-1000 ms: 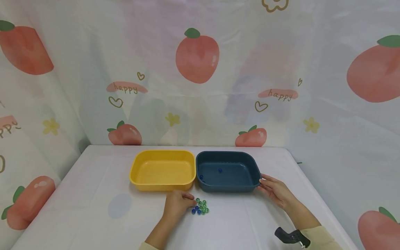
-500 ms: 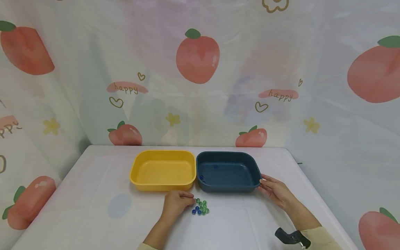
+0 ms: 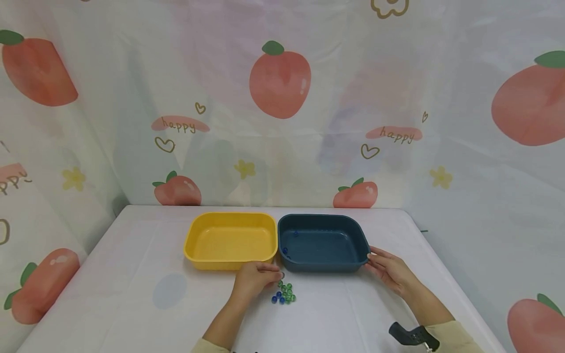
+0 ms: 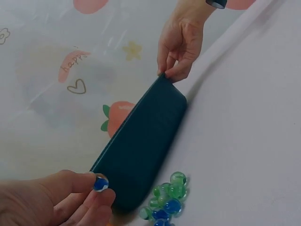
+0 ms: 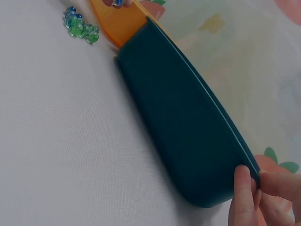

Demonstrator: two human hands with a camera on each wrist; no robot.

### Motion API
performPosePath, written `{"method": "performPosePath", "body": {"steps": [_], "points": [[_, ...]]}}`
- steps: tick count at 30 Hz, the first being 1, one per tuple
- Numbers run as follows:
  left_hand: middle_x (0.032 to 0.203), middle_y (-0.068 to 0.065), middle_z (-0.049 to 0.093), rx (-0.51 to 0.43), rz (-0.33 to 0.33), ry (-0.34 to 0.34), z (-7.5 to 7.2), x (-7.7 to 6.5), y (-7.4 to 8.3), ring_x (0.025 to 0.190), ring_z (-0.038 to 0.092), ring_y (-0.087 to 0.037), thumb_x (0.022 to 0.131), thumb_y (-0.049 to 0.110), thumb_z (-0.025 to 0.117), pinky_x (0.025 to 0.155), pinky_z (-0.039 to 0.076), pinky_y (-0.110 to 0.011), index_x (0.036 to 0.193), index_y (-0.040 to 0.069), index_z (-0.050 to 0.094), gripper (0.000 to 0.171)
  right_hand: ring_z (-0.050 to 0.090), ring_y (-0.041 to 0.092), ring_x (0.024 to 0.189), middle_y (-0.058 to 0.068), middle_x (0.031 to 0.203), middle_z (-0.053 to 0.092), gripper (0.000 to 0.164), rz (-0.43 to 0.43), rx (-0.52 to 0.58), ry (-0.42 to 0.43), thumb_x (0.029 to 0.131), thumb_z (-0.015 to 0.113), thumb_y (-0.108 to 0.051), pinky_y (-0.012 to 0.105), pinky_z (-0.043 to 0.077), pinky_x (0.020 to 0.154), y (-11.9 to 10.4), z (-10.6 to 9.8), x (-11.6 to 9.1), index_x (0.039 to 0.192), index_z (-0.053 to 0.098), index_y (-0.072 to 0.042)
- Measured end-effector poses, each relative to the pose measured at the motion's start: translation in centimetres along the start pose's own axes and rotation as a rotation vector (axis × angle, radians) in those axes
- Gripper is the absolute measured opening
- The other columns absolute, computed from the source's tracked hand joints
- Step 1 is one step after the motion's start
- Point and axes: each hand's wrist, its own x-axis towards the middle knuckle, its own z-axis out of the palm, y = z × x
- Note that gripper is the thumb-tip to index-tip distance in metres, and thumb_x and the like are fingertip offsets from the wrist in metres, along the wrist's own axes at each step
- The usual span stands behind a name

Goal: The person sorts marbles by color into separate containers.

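My left hand [image 3: 252, 282] pinches a clear marble with a blue core [image 4: 100, 182] between thumb and fingertips, held up near the front of the dark blue tub [image 3: 324, 268]. Just below that hand on the table lies a small cluster of green marbles [image 4: 178, 190] and blue marbles [image 4: 172, 206]. At the tub's right end, my right hand [image 3: 393, 272] grips the rim, thumb on one side and fingers on the other, as the right wrist view shows. Inside the tub, a few blue marbles [image 3: 285, 251] lie toward its left side.
Against the tub's left side stands a yellow tub [image 3: 234, 265] with nothing visible in it. A white cloth covers the table [image 3: 110, 294]. Behind hangs a curtain [image 3: 282, 157] printed with peaches. A black strap [image 3: 412, 334] is around the right sleeve.
My left hand has risen from the cluster toward the tubs, with the marble between its fingertips. One blue marble in the dark tub has rolled left. My right hand stays on the rim.
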Motion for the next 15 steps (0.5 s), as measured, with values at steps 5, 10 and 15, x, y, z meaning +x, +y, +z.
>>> {"method": "performPosePath", "body": {"steps": [5, 10, 15], "points": [[0.086, -0.005, 0.076, -0.017, -0.023, -0.004, 0.1, 0.2, 1.3, 0.079, 0.072, -0.015, 0.081, 0.016, 0.081, 0.073, 0.061, -0.028, 0.096, 0.006, 0.077, 0.019, 0.066, 0.006, 0.099, -0.005, 0.105, 0.067, 0.071, -0.002, -0.005, -0.007, 0.101, 0.050, -0.003, 0.024, 0.056, 0.090, 0.0, 0.0, 0.0, 0.154, 0.004, 0.009], [0.087, -0.006, 0.076, -0.028, -0.022, 0.004, -0.1, 0.6, 2.3, 0.082, 0.073, -0.018, 0.081, 0.018, 0.081, 0.076, 0.061, -0.028, 0.098, 0.004, 0.076, 0.022, 0.066, 0.006, 0.099, -0.005, 0.106, 0.067, 0.071, -0.006, -0.009, -0.009, 0.101, 0.050, -0.003, 0.024, 0.056, 0.090, 0.0, 0.0, 0.0, 0.153, 0.003, 0.009], [0.087, -0.006, 0.076, -0.017, -0.005, 0.014, -0.5, 1.4, 2.9, 0.084, 0.073, -0.023, 0.081, 0.018, 0.082, 0.075, 0.061, -0.028, 0.098, 0.005, 0.077, 0.022, 0.066, 0.007, 0.100, -0.005, 0.107, 0.066, 0.071, -0.004, -0.016, -0.007, 0.101, 0.051, -0.004, 0.025, 0.055, 0.091, 0.0, 0.0, 0.0, 0.153, 0.004, 0.009]]}}
